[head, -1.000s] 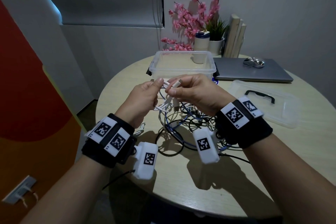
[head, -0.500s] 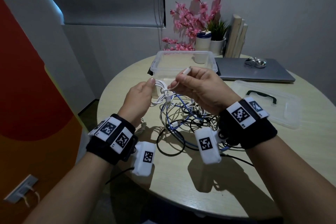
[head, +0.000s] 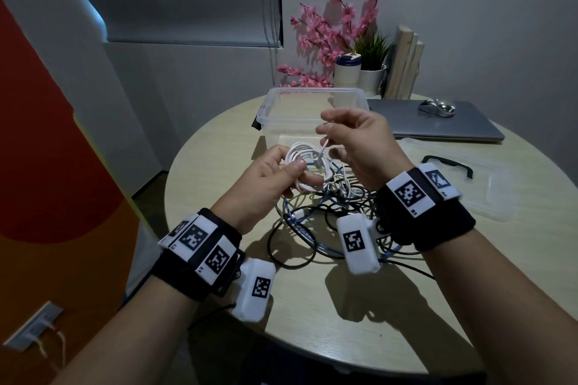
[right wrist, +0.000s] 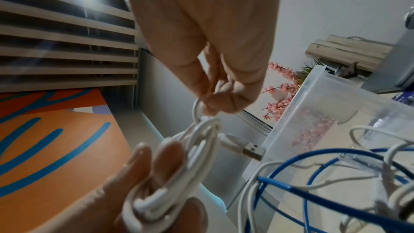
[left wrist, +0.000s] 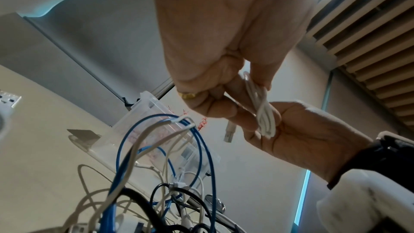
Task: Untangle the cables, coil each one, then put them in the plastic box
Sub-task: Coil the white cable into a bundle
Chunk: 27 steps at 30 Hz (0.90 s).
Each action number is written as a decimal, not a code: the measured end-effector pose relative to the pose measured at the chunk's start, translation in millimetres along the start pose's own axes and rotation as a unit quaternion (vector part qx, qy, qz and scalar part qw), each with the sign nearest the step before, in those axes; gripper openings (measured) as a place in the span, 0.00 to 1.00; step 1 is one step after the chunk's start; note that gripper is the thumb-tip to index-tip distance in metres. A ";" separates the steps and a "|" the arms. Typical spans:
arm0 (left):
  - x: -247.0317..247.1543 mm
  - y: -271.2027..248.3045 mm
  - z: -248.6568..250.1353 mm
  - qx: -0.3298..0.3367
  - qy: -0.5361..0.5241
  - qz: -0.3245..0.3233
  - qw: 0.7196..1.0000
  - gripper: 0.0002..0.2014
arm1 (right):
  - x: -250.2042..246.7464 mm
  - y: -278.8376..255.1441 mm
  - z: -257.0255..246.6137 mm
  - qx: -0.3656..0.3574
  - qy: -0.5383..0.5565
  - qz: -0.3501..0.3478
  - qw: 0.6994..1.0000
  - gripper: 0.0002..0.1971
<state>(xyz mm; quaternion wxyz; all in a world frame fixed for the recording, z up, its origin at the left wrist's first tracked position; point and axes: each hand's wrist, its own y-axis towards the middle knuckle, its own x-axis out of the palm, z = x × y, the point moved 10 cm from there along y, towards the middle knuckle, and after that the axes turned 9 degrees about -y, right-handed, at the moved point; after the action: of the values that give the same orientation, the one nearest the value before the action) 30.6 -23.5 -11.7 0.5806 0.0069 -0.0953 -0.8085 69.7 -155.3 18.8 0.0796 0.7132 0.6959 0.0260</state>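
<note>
Left hand (head: 272, 180) grips one coiled white cable (head: 308, 166) above the counter (head: 312, 306); right hand (head: 359, 147) pinches its loose strand, and the USB plug (right wrist: 252, 148) shows only in the wrist views. Below them, the tangled cables (head: 337, 216), blue, black and white, overlap too much to count. One plastic box (head: 300, 109) stands just behind, its far wall partly hidden by the right hand.

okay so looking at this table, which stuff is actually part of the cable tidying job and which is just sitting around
Part of the job:
- white cable, coiled, held by left hand and right hand
- tangled cables on the table
- plastic box, open
- box lid

Just lying about:
- laptop, closed
- mouse on it
- pink flowers
- potted plant
- white cup
</note>
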 end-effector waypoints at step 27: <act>-12.7 0.8 3.1 -0.010 0.003 0.023 1.000 0.17 | 30.5 -8.9 2.7 -0.045 -0.126 -0.149 0.980 0.07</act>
<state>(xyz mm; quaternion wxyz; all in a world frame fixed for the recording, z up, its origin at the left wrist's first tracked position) 35.1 -11.4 -9.9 0.5992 0.0013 -0.0854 -0.7960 62.2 -125.0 12.6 0.2014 0.5951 0.7767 -0.0451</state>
